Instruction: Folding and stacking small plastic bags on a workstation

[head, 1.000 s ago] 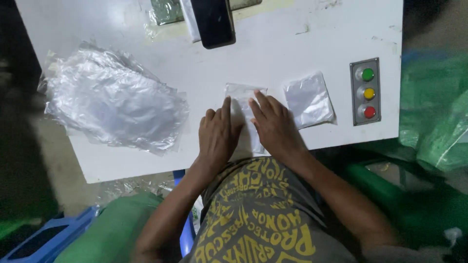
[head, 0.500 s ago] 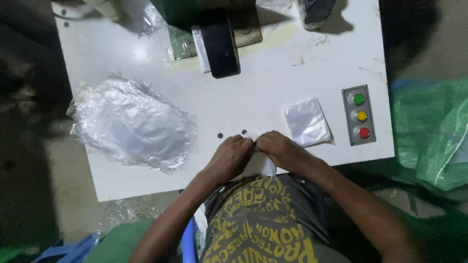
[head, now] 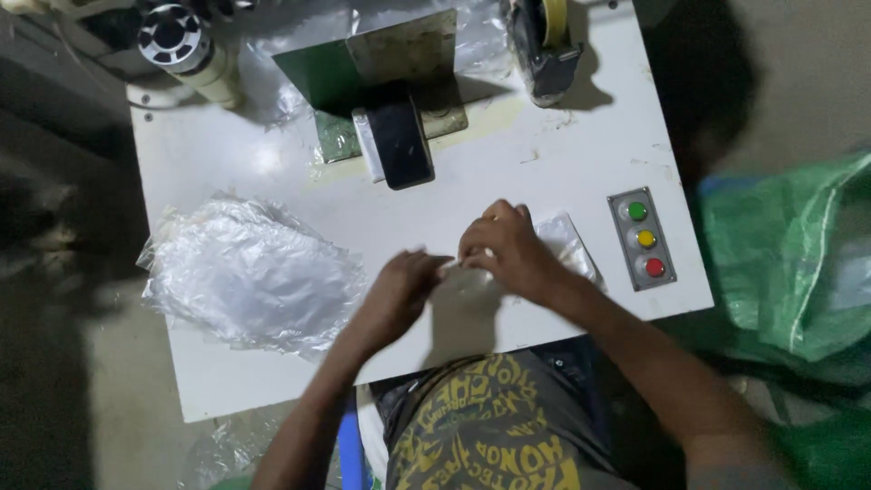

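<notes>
On the white worktable [head: 562, 154], near its front edge, both hands meet over a small clear plastic packet [head: 464, 272]. Left hand [head: 399, 295] has its fingers curled, the tips pinching the packet's left end. Right hand [head: 506, 252] lies at 2 o'clock from the left, fingers bent and closed down on the packet's right end; the packet shows only as a pale strip between the two sets of fingertips. Directly beyond the right hand, at 3 o'clock, a flat white pouch [head: 572, 243] lies partly under its knuckles. Further on at 3 o'clock sits a grey button panel [head: 642, 238]. Well apart at 9 o'clock lies a heap of clear bags [head: 249, 277]. At 12 o'clock a dark phone [head: 405, 143] rests against a green plate [head: 318, 80].
</notes>
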